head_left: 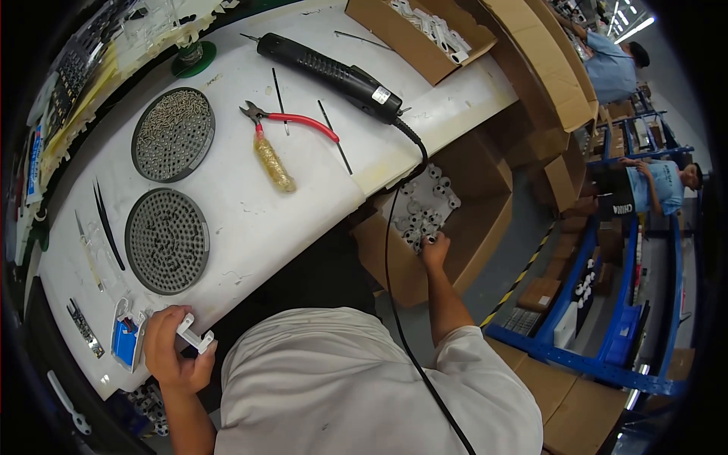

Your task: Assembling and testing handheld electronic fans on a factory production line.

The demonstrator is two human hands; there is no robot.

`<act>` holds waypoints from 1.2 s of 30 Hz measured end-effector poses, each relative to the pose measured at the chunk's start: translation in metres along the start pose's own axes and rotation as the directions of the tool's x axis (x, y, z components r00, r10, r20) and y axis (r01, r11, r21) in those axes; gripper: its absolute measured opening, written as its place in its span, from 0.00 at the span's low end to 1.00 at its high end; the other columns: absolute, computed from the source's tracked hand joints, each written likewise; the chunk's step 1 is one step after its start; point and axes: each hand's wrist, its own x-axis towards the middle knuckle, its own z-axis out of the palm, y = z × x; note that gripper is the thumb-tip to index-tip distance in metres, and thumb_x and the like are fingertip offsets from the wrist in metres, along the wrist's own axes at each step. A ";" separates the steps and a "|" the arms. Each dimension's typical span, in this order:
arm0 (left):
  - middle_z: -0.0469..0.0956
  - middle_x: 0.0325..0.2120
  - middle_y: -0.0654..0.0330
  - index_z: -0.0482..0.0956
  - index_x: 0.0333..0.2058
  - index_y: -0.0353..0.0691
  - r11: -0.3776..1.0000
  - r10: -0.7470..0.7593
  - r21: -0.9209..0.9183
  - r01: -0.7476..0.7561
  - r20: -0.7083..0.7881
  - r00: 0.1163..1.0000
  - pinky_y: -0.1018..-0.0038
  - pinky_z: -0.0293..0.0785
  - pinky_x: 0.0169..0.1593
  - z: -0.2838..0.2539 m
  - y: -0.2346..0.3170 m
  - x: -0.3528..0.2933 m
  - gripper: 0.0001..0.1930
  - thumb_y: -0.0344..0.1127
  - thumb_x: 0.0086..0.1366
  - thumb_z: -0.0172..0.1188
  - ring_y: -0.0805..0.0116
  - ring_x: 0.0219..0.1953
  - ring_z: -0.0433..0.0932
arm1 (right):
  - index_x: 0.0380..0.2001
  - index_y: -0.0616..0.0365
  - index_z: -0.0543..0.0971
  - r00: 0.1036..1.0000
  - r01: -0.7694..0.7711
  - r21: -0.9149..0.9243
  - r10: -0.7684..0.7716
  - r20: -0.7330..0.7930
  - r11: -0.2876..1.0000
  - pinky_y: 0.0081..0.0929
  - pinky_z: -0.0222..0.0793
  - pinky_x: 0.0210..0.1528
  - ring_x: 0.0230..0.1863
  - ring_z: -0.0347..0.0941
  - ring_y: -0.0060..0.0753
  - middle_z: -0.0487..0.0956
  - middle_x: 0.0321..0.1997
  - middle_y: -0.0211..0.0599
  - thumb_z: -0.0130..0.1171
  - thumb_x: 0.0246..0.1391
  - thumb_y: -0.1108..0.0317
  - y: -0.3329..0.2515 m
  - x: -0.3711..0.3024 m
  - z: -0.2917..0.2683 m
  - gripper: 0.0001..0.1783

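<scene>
My left hand (173,350), near the table's front left edge, is closed on a white plastic bracket-like part (195,334), gripping it between thumb and fingers. Just left of it lies a white housing with a blue panel (127,339) and red and dark wires. My right hand (434,252) reaches down into an open cardboard box (481,227) below the table's right edge. Its fingers are curled on a small white plastic part with a dark opening (429,238), at the near side of a pile of similar parts (422,205). The fingertips are partly hidden.
On the white table (243,227) are two round grey trays, one with silver screws (176,125), one with dark screws (167,241). Red-handled cutters (299,121), an electric screwdriver (330,76) and tweezers (106,224) lie about. Its black cord (388,280) hangs across my front. Two people stand far right.
</scene>
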 end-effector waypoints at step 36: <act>0.75 0.34 0.46 0.73 0.43 0.29 0.994 0.037 0.098 -0.044 0.069 0.997 0.65 0.70 0.38 0.004 -0.004 0.007 0.24 0.35 0.47 0.62 0.53 0.33 0.74 | 0.48 0.60 0.73 0.795 0.040 -0.179 0.078 0.602 0.983 0.47 0.68 0.52 0.50 0.70 0.58 0.73 0.48 0.56 0.66 0.36 0.63 0.081 -0.004 0.024 0.31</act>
